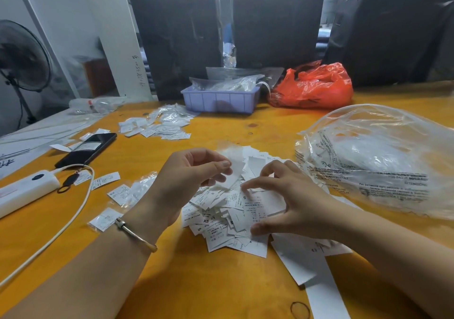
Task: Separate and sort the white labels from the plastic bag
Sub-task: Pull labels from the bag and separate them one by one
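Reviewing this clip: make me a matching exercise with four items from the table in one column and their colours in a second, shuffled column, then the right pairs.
Things:
1. phone
2. tray
3. crumpled bag at the back
4. power bank

Colours:
A. red
B. white
C. black
D. lilac

Pairs: 1-C, 2-D, 3-A, 4-B.

For context, the left hand pinches a few labels above the label pile, and the right hand rests its fingers on that pile.
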Available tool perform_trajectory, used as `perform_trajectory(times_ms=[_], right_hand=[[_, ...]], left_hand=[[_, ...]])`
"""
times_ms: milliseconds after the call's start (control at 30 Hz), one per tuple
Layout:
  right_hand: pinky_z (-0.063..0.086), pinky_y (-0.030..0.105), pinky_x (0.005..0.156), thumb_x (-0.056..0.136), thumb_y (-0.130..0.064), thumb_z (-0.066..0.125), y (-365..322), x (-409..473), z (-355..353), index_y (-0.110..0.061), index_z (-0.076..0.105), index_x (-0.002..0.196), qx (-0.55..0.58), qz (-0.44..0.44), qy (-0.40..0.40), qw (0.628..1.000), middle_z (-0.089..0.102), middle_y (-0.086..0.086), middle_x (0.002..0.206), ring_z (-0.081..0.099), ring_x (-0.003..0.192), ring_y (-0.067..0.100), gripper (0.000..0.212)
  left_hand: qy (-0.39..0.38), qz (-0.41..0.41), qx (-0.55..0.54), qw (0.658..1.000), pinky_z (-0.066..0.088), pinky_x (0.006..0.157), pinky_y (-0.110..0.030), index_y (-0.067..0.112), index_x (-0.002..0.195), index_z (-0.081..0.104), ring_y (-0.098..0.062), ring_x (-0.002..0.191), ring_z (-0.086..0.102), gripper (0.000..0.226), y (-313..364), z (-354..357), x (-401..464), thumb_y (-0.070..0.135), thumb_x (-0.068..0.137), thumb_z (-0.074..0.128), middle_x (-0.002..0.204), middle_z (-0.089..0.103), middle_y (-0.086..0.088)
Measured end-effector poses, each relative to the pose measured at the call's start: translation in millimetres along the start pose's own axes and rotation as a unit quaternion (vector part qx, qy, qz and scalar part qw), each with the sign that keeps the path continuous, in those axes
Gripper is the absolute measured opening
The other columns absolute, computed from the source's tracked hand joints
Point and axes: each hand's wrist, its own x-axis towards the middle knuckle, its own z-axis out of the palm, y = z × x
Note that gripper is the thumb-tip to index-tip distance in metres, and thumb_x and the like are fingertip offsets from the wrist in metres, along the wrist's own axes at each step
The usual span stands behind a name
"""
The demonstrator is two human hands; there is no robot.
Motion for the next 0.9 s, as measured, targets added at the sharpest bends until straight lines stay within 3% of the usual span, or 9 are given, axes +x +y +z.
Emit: perform_trajectory(times_ms=[133,267,467,567,633,700,767,833,900], right_hand=[[0.031,0.029,0.098,0.062,-0.067,0.074,-2.9,0.6,0.8,-0.046,0.053,0.121,0.017,-0.001,0.006,1.0,0.037,-0.015,0.119,0.029,0.115,0.007,0.066],[0.036,0.028,0.094,0.061,-0.047,0.084,-6.0,0.2,-1.0,-0.034,0.057,0.107,0.082,0.01,0.015,0.996,0.043,-0.011,0.112,0.035,0.11,0.01,0.055],[0.037,0.005,0.069,0.067,-0.015,0.085,-6.4,-1.2,-4.6,-0.024,0.063,0.075,0.263,0.039,0.075,0.961,0.056,-0.004,0.103,0.049,0.099,0.009,0.025],[0.044,0.014,0.068,0.07,-0.012,0.083,-4.9,-3.1,-11.2,-0.015,0.067,0.068,0.335,0.052,0.078,0.938,0.067,-0.004,0.098,0.059,0.087,0.008,0.016],[0.049,0.024,0.07,0.073,-0.007,0.079,-2.8,-5.0,-17.8,-0.01,0.065,0.07,0.439,0.045,0.078,0.894,0.073,0.003,0.092,0.065,0.081,0.017,0.014],[0.049,0.027,0.061,0.068,-0.007,0.074,-0.4,-7.0,-24.5,-0.011,0.064,0.07,0.519,0.051,0.087,0.849,0.073,0.013,0.079,0.066,0.072,0.022,0.011],[0.044,0.025,0.062,0.064,-0.008,0.073,1.5,-7.9,-28.7,-0.015,0.065,0.068,0.524,0.061,0.099,0.843,0.068,0.011,0.069,0.061,0.066,0.017,0.011],[0.047,0.021,0.069,0.062,-0.01,0.082,3.2,-9.0,-30.6,-0.018,0.071,0.067,0.517,0.055,0.119,0.846,0.066,0.008,0.068,0.061,0.067,0.014,0.015],[0.049,0.012,0.066,0.062,-0.019,0.08,2.0,-11.1,-34.2,-0.022,0.075,0.066,0.52,0.043,0.159,0.838,0.068,0.007,0.067,0.064,0.07,0.013,0.007]], left_hand=[[0.002,0.002,0.0,1.0,0.053,0.064,-0.018,0.007,0.087,0.075,-0.011,0.07,0.068,0.006,-0.4,-0.3,0.2,0.009,0.086,0.07,0.082,0.076,-0.008],[0.001,-0.001,0.001,1.0,0.054,0.064,-0.017,0.006,0.088,0.075,-0.012,0.07,0.068,0.007,-1.1,0.5,0.3,0.009,0.086,0.07,0.082,0.076,-0.008],[-0.004,-0.003,0.014,1.0,0.054,0.065,-0.017,0.007,0.089,0.075,-0.012,0.072,0.069,0.008,-2.1,-0.5,0.6,0.012,0.086,0.071,0.083,0.077,-0.006],[-0.007,-0.003,0.011,1.0,0.054,0.065,-0.016,0.007,0.089,0.075,-0.012,0.072,0.069,0.008,-2.9,-0.6,0.7,0.012,0.085,0.071,0.083,0.076,-0.007],[-0.015,0.0,0.009,1.0,0.055,0.065,-0.017,0.008,0.088,0.075,-0.013,0.073,0.069,0.008,-2.5,-1.4,0.4,0.013,0.085,0.071,0.084,0.076,-0.007],[-0.032,0.012,0.014,0.999,0.055,0.068,-0.02,0.009,0.086,0.075,-0.015,0.076,0.069,0.008,-1.8,-2.5,-0.3,0.016,0.082,0.072,0.085,0.076,-0.008],[-0.06,0.029,0.02,0.998,0.055,0.072,-0.024,0.009,0.084,0.075,-0.017,0.078,0.069,0.009,-0.7,-2.8,-1.9,0.017,0.079,0.074,0.086,0.076,-0.009],[-0.088,0.046,0.021,0.995,0.055,0.072,-0.025,0.009,0.084,0.076,-0.018,0.079,0.069,0.012,0.2,-1.8,-4.0,0.019,0.078,0.075,0.086,0.076,-0.01],[-0.104,0.064,0.019,0.992,0.055,0.071,-0.022,0.01,0.085,0.077,-0.019,0.08,0.071,0.015,1.0,-0.5,-6.1,0.023,0.078,0.075,0.086,0.076,-0.008]])
